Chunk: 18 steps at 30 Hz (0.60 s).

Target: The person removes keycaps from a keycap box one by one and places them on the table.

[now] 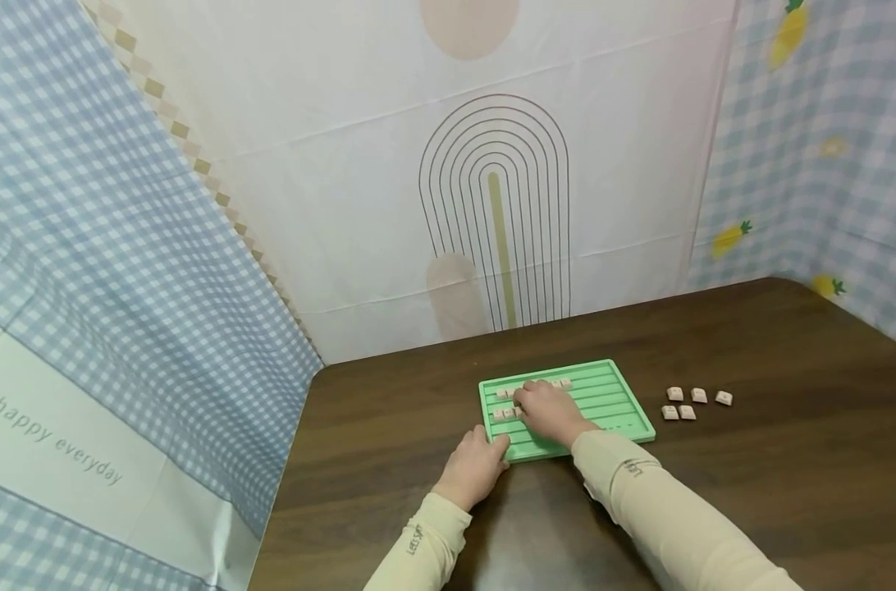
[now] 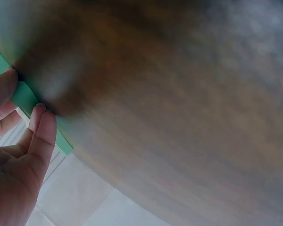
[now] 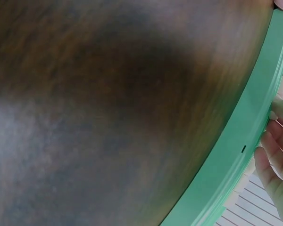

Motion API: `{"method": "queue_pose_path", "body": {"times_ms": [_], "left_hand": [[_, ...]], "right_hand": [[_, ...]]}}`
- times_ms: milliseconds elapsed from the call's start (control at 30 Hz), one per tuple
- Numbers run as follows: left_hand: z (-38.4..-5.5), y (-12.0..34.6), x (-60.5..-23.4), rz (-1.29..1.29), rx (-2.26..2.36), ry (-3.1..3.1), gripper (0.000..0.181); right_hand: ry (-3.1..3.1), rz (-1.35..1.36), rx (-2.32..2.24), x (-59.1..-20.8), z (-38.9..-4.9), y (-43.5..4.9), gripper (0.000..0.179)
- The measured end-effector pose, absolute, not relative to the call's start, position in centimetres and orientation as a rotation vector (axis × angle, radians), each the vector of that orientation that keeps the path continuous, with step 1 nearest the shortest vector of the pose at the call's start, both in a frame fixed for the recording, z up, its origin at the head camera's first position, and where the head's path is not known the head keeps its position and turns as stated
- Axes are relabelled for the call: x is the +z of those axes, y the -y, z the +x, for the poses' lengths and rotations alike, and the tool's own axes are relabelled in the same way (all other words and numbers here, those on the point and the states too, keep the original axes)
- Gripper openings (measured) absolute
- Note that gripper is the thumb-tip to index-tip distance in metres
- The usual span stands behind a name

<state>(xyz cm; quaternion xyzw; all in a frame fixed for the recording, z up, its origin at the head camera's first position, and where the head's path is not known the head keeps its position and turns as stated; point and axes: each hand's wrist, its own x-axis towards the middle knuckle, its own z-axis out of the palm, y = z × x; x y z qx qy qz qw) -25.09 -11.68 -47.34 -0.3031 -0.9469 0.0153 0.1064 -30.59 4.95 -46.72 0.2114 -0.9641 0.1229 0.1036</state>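
A green grooved tray [image 1: 612, 392] lies on the table, with white keycaps in two rows. My left hand [image 1: 472, 466] holds its near left corner; in the left wrist view thumb and fingers pinch the green rim [image 2: 26, 96]. Over the tray, my right hand [image 1: 553, 410] has its fingertips at the right end of the nearer keycap row [image 1: 503, 414]. The farther row [image 1: 566, 383] is partly hidden behind this hand. In the right wrist view the right hand [image 3: 279, 157] has bent fingers, with a small pale keycap [image 3: 273, 115] between thumb and fingertips, mostly covered.
Several loose keycaps [image 1: 688, 412] lie on the dark wooden table [image 1: 788, 460] to the right of the tray. A white patterned cloth [image 1: 345, 205] hangs behind the table, with blue checked curtains [image 1: 153, 271] at both sides.
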Motion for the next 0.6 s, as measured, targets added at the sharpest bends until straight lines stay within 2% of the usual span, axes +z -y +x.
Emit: {"method": "queue_pose_path", "body": {"times_ms": [600], "left_hand": [[-24.90, 11.41, -47.23, -0.867, 0.027, 2.790, 0.020]], "right_hand": [[2.915, 0.568, 0.263, -47.05, -30.90, -4.47, 0.010]]}}
